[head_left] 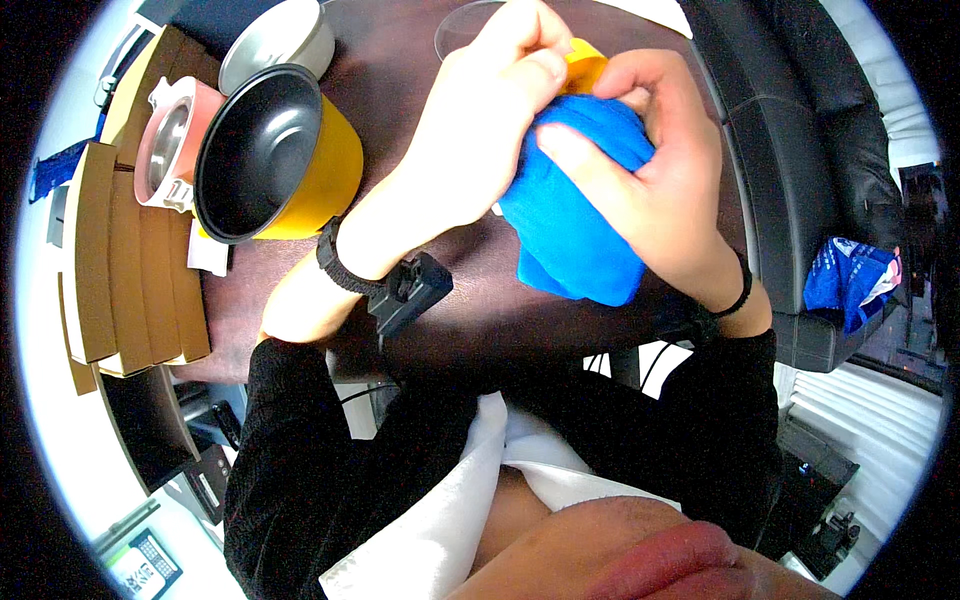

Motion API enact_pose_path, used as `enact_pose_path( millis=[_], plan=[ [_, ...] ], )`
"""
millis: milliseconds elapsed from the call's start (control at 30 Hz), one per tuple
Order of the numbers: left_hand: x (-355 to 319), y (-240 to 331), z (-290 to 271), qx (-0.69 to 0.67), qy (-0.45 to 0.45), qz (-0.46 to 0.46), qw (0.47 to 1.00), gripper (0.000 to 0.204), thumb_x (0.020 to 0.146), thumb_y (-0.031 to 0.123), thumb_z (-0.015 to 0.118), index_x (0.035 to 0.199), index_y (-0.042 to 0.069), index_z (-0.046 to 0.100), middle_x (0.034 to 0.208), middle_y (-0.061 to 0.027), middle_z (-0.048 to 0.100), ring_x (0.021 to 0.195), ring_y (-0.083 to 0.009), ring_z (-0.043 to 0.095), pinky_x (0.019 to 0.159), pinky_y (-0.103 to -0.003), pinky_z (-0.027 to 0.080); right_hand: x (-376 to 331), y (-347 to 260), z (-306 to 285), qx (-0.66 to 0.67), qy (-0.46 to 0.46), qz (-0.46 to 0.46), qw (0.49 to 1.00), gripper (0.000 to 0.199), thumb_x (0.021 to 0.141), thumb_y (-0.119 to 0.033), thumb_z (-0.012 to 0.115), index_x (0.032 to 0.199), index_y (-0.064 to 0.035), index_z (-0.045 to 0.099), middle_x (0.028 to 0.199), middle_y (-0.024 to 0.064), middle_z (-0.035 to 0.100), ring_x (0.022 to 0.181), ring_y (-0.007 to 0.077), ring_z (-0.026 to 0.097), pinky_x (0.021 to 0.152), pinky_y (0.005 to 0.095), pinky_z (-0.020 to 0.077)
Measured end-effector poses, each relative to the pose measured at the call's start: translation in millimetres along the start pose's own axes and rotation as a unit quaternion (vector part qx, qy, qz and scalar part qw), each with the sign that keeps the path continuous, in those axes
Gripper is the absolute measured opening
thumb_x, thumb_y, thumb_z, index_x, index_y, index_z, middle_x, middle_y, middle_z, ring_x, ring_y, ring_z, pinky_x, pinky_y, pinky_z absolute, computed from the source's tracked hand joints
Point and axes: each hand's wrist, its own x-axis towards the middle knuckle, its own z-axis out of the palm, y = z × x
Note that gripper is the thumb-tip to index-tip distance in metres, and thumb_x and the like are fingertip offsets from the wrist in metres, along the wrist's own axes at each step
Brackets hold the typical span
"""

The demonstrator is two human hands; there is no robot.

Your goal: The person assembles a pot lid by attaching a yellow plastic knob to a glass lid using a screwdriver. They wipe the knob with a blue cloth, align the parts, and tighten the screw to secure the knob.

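Observation:
Over the far part of the dark brown table, my two hands meet around a blue cloth (580,220) and a yellow object (585,65). Only a curved piece of the yellow object shows between my fingers, so its kind is unclear. My left hand (505,90) is closed, its fingertips pinching at the left side of the yellow piece. My right hand (675,150) grips the cloth, with the thumb lying across the front and the fingers curled behind near the yellow piece. The cloth's lower end hangs loose toward me.
Left on the table (400,120) are a yellow pot (335,160) with a black inside, a whitish bowl (280,45) and a pink container (180,140). Stacked cardboard boxes (140,270) line the left edge. A clear round lid (460,30) lies at the back. A black sofa (780,160) stands right.

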Motion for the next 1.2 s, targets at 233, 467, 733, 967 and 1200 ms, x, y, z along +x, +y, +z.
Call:
enact_pose_path(
  millis=[233, 467, 733, 967, 1200],
  plan=[
    [-0.2, -4.3, -1.4, 0.168, 0.069, 0.045, 0.982, 0.037, 0.091, 0.039, 0.035, 0.081, 0.005, 0.048, 0.076, -0.0046, 0.051, 0.071, -0.0122, 0.049, 0.065, -0.025, 0.038, 2.3, 9.3, 4.9, -0.114, 0.007, 0.021, 0.993, 0.036, 0.071, -0.021, 0.074, 0.088, -0.0043, 0.047, 0.069, 0.0082, 0.057, 0.063, 0.0146, 0.059, 0.057, 0.0263, 0.0459],
    [2.7, 1.2, -2.3, 0.225, 0.144, -0.053, 0.962, 0.047, 0.091, 0.05, 0.031, 0.082, 0.008, 0.05, 0.071, -0.002, 0.052, 0.068, -0.0106, 0.05, 0.057, -0.025, 0.039, 23.1, -15.2, -18.2, -0.179, -0.068, 0.084, 0.978, 0.032, 0.071, -0.02, 0.072, 0.085, -0.0056, 0.047, 0.069, 0.008, 0.054, 0.064, 0.0171, 0.057, 0.058, 0.0271, 0.0441],
    [-0.7, 1.0, 3.1, 0.106, 0.024, -0.111, 0.988, 0.071, 0.084, 0.07, 0.013, 0.075, 0.01, 0.049, 0.064, 0.0056, 0.042, 0.06, -0.0047, 0.038, 0.052, -0.02, 0.028, 17.5, 6.1, -14.1, -0.039, -0.024, 0.072, 0.996, 0.034, 0.071, -0.023, 0.073, 0.081, -0.0052, 0.046, 0.067, 0.0085, 0.053, 0.059, 0.0154, 0.054, 0.056, 0.025, 0.0425],
    [-0.7, -8.5, -1.2, 0.164, 0.082, -0.013, 0.983, 0.057, 0.089, 0.06, 0.021, 0.072, 0.011, 0.044, 0.062, 0.0052, 0.039, 0.06, -0.0051, 0.037, 0.052, -0.021, 0.028, 19.8, 25.4, -16.6, -0.068, -0.069, 0.068, 0.993, 0.031, 0.077, -0.032, 0.066, 0.078, -0.0056, 0.049, 0.067, 0.0075, 0.053, 0.062, 0.0163, 0.054, 0.058, 0.0287, 0.0424],
    [6.9, -16.7, -14.3, 0.05, 0.144, -0.073, 0.986, 0.066, 0.086, 0.067, 0.016, 0.078, 0.01, 0.048, 0.065, -0.0001, 0.054, 0.058, -0.0091, 0.051, 0.05, -0.022, 0.039, 18.9, 12.6, -26.5, -0.047, -0.162, 0.067, 0.983, 0.027, 0.08, -0.027, 0.063, 0.077, -0.007, 0.046, 0.064, 0.0009, 0.048, 0.062, 0.0066, 0.048, 0.057, 0.0224, 0.0388]
  ],
)
